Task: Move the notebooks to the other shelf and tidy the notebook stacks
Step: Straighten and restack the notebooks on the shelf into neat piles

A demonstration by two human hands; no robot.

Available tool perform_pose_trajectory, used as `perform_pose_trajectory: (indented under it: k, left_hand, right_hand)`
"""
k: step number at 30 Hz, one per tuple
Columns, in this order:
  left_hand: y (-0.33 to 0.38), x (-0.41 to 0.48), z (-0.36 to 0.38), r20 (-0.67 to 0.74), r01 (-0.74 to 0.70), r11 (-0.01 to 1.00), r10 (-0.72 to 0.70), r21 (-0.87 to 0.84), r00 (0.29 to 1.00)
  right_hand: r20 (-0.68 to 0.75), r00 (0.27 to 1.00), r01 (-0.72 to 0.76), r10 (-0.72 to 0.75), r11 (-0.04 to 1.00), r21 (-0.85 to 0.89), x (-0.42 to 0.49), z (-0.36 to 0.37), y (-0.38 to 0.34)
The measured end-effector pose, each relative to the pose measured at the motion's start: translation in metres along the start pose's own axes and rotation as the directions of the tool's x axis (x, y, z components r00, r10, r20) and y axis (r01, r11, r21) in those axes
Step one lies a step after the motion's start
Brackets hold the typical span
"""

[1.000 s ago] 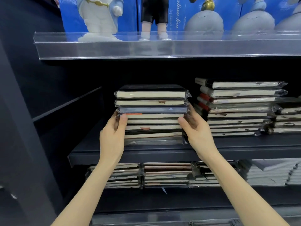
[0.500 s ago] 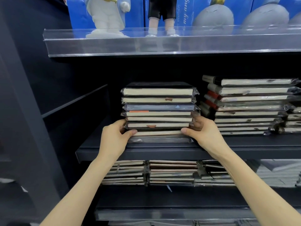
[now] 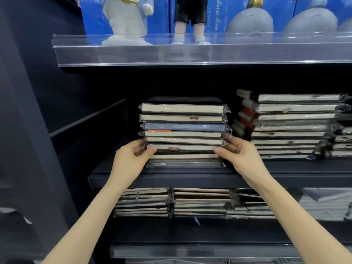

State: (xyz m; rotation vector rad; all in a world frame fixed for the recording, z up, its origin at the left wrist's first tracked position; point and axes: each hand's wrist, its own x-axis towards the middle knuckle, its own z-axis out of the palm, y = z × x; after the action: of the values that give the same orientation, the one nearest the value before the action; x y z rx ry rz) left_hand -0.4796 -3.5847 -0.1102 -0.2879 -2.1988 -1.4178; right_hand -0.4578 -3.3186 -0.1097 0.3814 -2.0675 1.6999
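A stack of several plastic-wrapped notebooks (image 3: pixel 183 128) stands on the dark middle shelf (image 3: pixel 171 178), page edges facing me. My left hand (image 3: pixel 131 161) grips the stack's lower left side, thumb on the front edge, fingers behind. My right hand (image 3: pixel 242 155) grips the lower right side the same way. Both hands hold at about the third notebook from the bottom. The two lowest notebooks lie under my thumbs.
A taller, skewed notebook stack (image 3: pixel 289 126) stands to the right, with another stack (image 3: pixel 342 140) at the edge. The lower shelf holds more notebook stacks (image 3: pixel 190 202). A clear acrylic shelf (image 3: pixel 190 52) above carries figurines (image 3: pixel 125 20). The left of the middle shelf is dark.
Both hands slid down the sides of the stack and closed on its lower part, thumbs wrapping onto the front edge. The stack itself looks unmoved on the shelf.
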Motion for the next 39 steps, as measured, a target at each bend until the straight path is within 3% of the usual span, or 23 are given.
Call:
perform_pose_trajectory:
  k: [15, 21, 28, 39]
  left_hand:
    - [0.003, 0.003, 0.014, -0.188, -0.020, 0.999, 0.028, 0.042, 0.982]
    - [0.003, -0.001, 0.012, -0.159, -0.050, 0.996, 0.061, 0.077, 0.985]
    - [-0.002, -0.004, 0.010, -0.044, 0.011, 0.989, -0.005, 0.146, 0.999]
    - [0.000, -0.008, 0.013, -0.132, -0.013, 0.988, 0.034, 0.153, 0.991]
  right_hand:
    - [-0.182, 0.982, -0.078, 0.054, 0.989, -0.129, 0.011, 0.006, 0.009]
    - [-0.212, 0.976, -0.079, 0.052, 0.990, -0.117, 0.008, 0.008, 0.005]
    - [-0.095, 0.993, -0.089, 0.071, 0.976, -0.198, 0.003, 0.009, 0.002]
    - [-0.243, 0.970, -0.081, 0.008, 0.953, -0.293, 0.000, 0.012, 0.004]
